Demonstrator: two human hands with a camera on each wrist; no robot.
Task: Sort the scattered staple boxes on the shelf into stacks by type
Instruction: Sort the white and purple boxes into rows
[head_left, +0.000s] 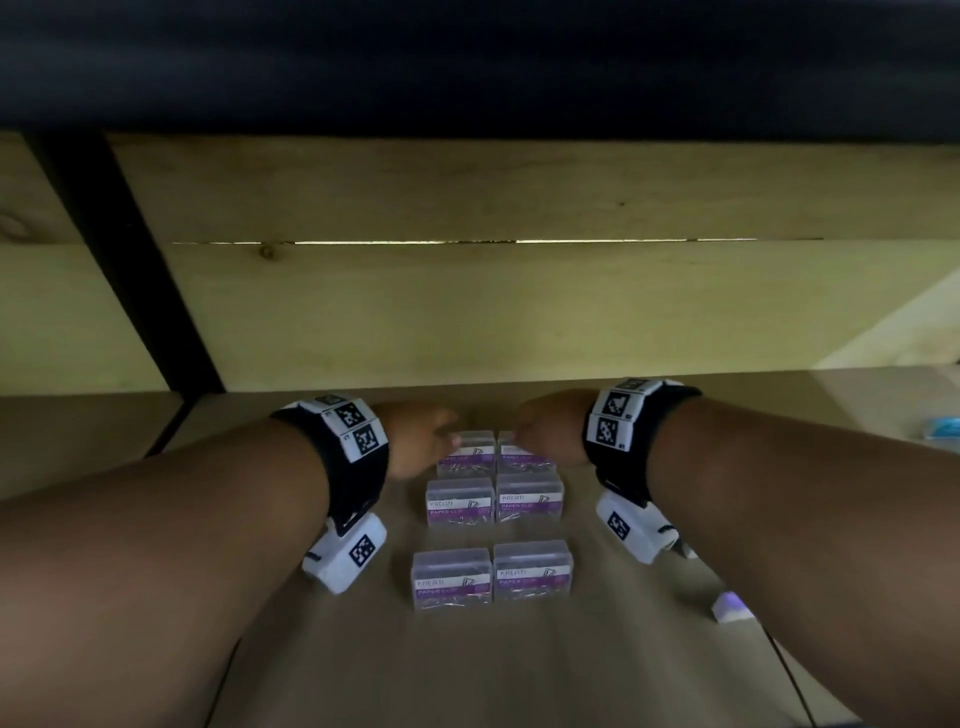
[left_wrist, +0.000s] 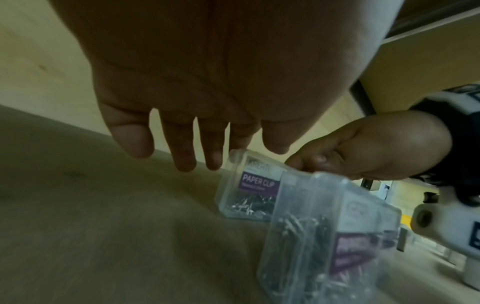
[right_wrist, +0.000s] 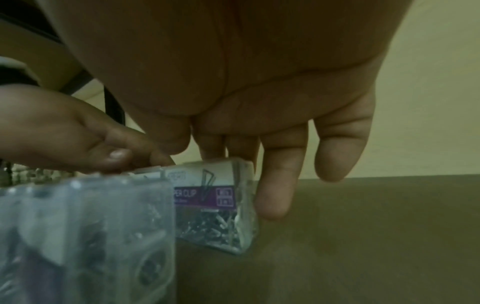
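Six clear plastic boxes with purple "PAPER CLIP" labels sit on the wooden shelf (head_left: 623, 649) in front of me, two abreast in three rows. I see the near pair (head_left: 492, 578) set a little apart from the middle pair (head_left: 495, 501), and the far pair (head_left: 493, 452) close behind that.

My left hand (head_left: 415, 439) is at the far left box (left_wrist: 249, 191); from the left wrist view its fingers (left_wrist: 185, 152) hang nearly straight and slightly spread, their tips at the box's top far corner, not curled round it. My right hand (head_left: 545, 431) is at the far right box (right_wrist: 215, 203); in the right wrist view its fingers (right_wrist: 275, 185) reach down straight behind and beside that box, one lying along its right end, the thumb near the top edge. I cannot tell whether either hand presses on its box.

Both wrists carry black bands with square code markers and white camera housings. Behind the boxes stands a pale plank wall (head_left: 519, 322) with a black upright post (head_left: 130, 260) at left. A small white and purple object (head_left: 732, 608) lies on the shelf to the right, and something blue (head_left: 940, 428) at the far right edge.
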